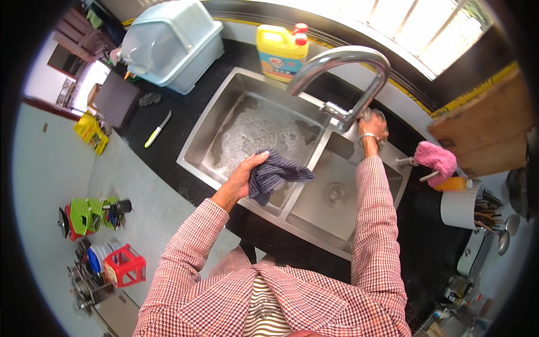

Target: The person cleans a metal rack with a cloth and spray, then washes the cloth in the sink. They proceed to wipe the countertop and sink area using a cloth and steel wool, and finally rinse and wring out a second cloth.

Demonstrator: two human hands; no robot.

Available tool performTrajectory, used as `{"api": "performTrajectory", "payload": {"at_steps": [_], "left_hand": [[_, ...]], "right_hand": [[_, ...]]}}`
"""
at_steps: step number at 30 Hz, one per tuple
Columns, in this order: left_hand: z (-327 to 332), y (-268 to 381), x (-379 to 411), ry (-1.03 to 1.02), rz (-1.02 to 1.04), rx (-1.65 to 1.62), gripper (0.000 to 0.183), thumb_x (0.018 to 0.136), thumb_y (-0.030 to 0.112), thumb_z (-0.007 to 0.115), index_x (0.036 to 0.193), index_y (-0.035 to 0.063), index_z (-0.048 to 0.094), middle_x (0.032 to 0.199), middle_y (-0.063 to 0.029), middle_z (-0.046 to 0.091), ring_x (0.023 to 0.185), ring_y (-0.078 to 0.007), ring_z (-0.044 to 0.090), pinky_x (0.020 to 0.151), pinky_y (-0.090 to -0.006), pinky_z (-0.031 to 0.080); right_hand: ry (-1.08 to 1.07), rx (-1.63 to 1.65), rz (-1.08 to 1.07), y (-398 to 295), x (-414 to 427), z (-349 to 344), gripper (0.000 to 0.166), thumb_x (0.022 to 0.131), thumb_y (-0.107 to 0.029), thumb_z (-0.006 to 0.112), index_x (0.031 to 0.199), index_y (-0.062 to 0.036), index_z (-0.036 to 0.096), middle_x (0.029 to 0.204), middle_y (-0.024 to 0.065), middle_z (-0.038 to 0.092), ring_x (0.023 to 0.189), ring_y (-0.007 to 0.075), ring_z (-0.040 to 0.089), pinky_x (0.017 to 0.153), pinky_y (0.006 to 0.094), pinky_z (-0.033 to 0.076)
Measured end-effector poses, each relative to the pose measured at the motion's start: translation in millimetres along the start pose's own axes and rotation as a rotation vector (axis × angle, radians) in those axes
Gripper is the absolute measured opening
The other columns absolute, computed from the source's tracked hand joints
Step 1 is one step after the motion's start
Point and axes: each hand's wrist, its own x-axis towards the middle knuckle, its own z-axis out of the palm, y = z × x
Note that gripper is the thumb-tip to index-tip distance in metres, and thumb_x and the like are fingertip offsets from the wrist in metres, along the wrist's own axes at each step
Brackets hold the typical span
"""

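My left hand grips a dark striped cloth above the near side of the left sink basin. Grey water with white suds lies in that basin. My right hand reaches to the sink's back rim, just right of the base of the chrome faucet. Bunched in its fingers is a thin greyish cloth or plastic bag; which of the two I cannot tell. Below my right forearm is the right basin, with its drain strainer in view.
Behind the sink stands a yellow detergent jug. A knife and a lidded light-blue dish box are on the left counter. Rightward are a pink cloth, a white utensil holder and a wooden board. A red stool stands on the floor.
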Motion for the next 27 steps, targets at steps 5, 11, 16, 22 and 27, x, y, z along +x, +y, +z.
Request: {"api": "performTrajectory", "payload": {"at_steps": [5,11,16,22,27], "left_hand": [[-17,6,-16,0.099,0.075,-0.081,0.051,0.091,0.044,0.041,0.114,0.0002,0.051,0.106,-0.0138,0.061,0.090,-0.0230,0.062,0.077,-0.0372,0.052],[-27,4,-19,0.022,0.149,-0.066,0.057,0.093,0.047,0.031,0.129,0.0039,0.039,0.123,-0.0148,0.051,0.109,-0.0301,0.053,0.091,-0.0490,0.043],[-35,9,-35,0.049,0.132,-0.163,0.056,0.094,0.045,0.029,0.135,0.0069,0.030,0.132,-0.0145,0.042,0.118,-0.0334,0.045,0.094,-0.0558,0.038],[-29,3,-46,0.050,0.185,0.006,0.055,0.094,0.042,0.029,0.137,0.0075,0.028,0.135,-0.0130,0.039,0.121,-0.0269,0.043,0.100,-0.0437,0.037],[-9,-4,-52,-0.008,0.212,0.296,0.054,0.096,0.040,0.026,0.136,0.0032,0.029,0.132,-0.0126,0.042,0.116,-0.0203,0.047,0.099,-0.0323,0.037]], "right_hand": [[-0.183,0.217,-0.291,-15,5,1,0.030,0.073,-0.031,0.056,0.098,-0.0179,0.064,0.101,0.0102,0.062,0.099,0.0315,0.055,0.083,0.0457,0.044],[-0.279,0.258,-0.407,11,1,-18,0.033,0.067,-0.022,0.058,0.098,-0.0165,0.064,0.097,0.0158,0.061,0.095,0.0333,0.056,0.082,0.0410,0.046],[-0.378,0.240,-0.259,29,-7,-48,0.038,0.063,-0.025,0.057,0.099,-0.0147,0.063,0.092,0.0166,0.063,0.089,0.0346,0.059,0.078,0.0423,0.047],[0.120,0.576,-0.157,31,19,-88,0.034,0.068,-0.027,0.061,0.099,-0.0121,0.063,0.089,0.0153,0.063,0.083,0.0330,0.061,0.073,0.0393,0.047],[-0.097,0.092,-0.384,10,16,-98,0.066,0.065,-0.044,0.072,0.121,-0.0162,0.051,0.129,0.0121,0.045,0.125,0.0257,0.035,0.100,0.0547,0.020]]}}
